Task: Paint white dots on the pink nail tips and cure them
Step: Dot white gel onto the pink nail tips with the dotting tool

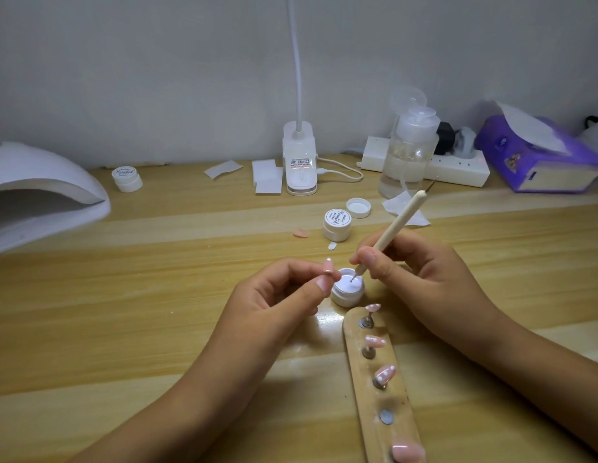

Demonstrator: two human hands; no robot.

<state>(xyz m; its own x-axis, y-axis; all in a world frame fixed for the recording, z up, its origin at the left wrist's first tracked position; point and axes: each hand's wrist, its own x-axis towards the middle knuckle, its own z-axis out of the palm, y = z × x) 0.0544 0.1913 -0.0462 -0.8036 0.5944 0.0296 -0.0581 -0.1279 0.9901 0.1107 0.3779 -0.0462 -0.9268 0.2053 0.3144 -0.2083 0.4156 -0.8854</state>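
Where the wooden holder [352, 332] lay at the near right of the table [157, 329], pink nail tips [385, 374] stood on its pegs, two of them showing white dots. Just beyond, the left hand [274, 295] pinched a loose nail tip [328, 265] between its fingers. The right hand [414, 272] had its fingers closed round a dotting pen [391, 228], whose point was dipped in the open gel pot [347, 289] between the hands. Farther off sat a closed pot [337, 223] and a lid [357, 207]. The curing lamp [40, 195] lay far left.
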